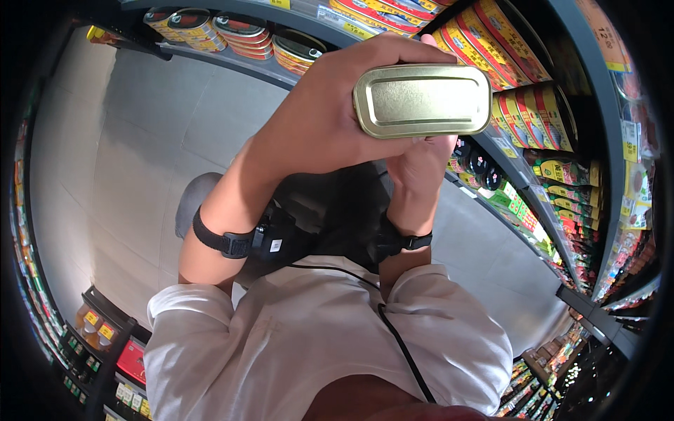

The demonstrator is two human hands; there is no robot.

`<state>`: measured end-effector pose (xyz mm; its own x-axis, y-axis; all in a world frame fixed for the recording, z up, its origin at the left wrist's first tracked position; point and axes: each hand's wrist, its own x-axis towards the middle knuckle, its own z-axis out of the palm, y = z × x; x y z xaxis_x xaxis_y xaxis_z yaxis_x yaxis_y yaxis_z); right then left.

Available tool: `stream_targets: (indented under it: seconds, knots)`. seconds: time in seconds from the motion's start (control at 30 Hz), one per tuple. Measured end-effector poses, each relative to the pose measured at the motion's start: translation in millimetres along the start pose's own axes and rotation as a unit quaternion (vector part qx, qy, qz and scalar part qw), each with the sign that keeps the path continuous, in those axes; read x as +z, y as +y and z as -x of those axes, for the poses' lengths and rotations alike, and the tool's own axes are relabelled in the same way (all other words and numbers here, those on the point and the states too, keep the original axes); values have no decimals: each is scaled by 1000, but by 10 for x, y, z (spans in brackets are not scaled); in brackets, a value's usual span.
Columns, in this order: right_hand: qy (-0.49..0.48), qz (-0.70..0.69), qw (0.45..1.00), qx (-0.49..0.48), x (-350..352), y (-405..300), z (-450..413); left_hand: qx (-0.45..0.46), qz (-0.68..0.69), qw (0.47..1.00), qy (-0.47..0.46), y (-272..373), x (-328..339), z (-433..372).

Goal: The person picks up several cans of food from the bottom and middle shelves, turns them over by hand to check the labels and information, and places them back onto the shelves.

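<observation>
A rectangular metal food tin [425,101] with rounded corners and a gold-coloured end is held up close to the camera. My left hand [329,116] wraps around its left side, thumb and fingers along the long edges. Behind the tin's lower right part, my right hand [421,155] also grips it; most of those fingers are hidden. The tin's sides are covered by the hands. Black straps circle both forearms.
Beyond my hands a grey store shelf [287,79] carries stacked oval cans [245,37]. To the right stand yellow-and-red cans [534,117], pouches [566,171] and dark-lidded jars [478,160]. Price labels line the shelf edges. Grey floor tiles [152,137] lie below, with bottles [97,329] at lower left.
</observation>
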<state>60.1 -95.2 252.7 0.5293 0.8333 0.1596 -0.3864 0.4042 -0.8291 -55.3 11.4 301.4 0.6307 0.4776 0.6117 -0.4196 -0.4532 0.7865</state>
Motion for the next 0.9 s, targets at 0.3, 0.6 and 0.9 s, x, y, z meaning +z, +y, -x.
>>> stream_targets:
  seconds: [0.3,0.6,0.9]
  knots:
    - [-23,47,997,-63,13,80,-75,15,14,999,-35,-37,-108,-39]
    - [26,63,998,6,75,1,19,-21,46,999,-17,-37,-163,28]
    - [41,77,996,-11,153,-10,84,30,6,999,-18,-53,-221,28]
